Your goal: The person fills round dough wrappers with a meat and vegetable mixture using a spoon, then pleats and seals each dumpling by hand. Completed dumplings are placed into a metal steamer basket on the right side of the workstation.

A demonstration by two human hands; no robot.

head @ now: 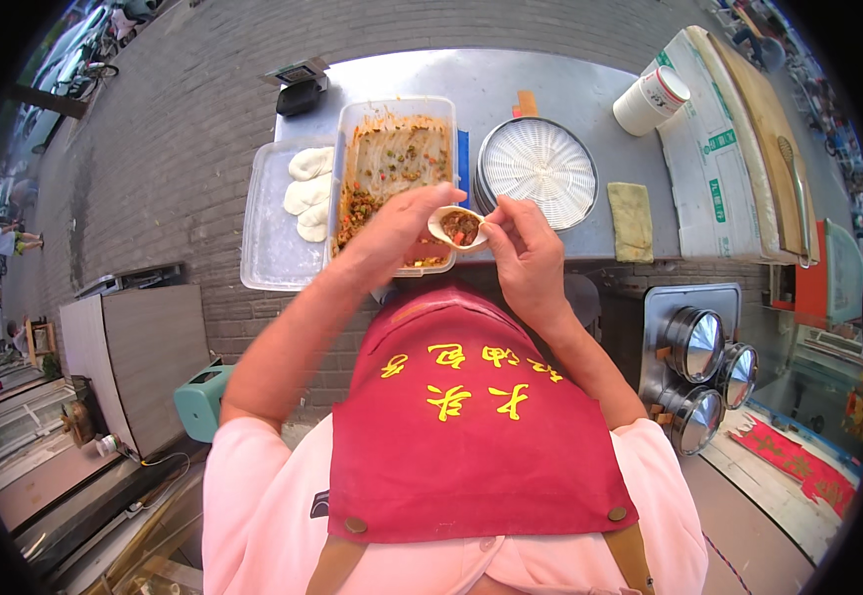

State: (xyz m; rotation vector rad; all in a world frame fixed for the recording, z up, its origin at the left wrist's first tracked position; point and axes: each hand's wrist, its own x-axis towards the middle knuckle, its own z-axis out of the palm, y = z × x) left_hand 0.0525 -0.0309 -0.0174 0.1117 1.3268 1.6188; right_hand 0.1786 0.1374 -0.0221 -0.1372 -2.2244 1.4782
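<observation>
A round dough wrapper (pixel 437 227) with chunky brown and red filling (pixel 461 229) in its middle is held up between my hands. My right hand (pixel 527 249) pinches the wrapper's edge between thumb and fingertips. On the other side, my left hand (pixel 402 223) supports the wrapper; its fingers reach around the far edge and are partly hidden. Under and beyond my left hand lies a clear plastic tub (pixel 396 110) with more filling against its left side. A clear plastic tray (pixel 266 253) left of it holds several pieces of pale dough (pixel 312 190).
Right of the tub, a round woven steamer mat (pixel 539 171) tops a metal steamer. A folded yellowish cloth (pixel 630 223), a white paper-cup stack (pixel 651 100) and a large white box (pixel 707 163) stand farther right. Small steamers (pixel 693 344) rest on a metal tray at lower right.
</observation>
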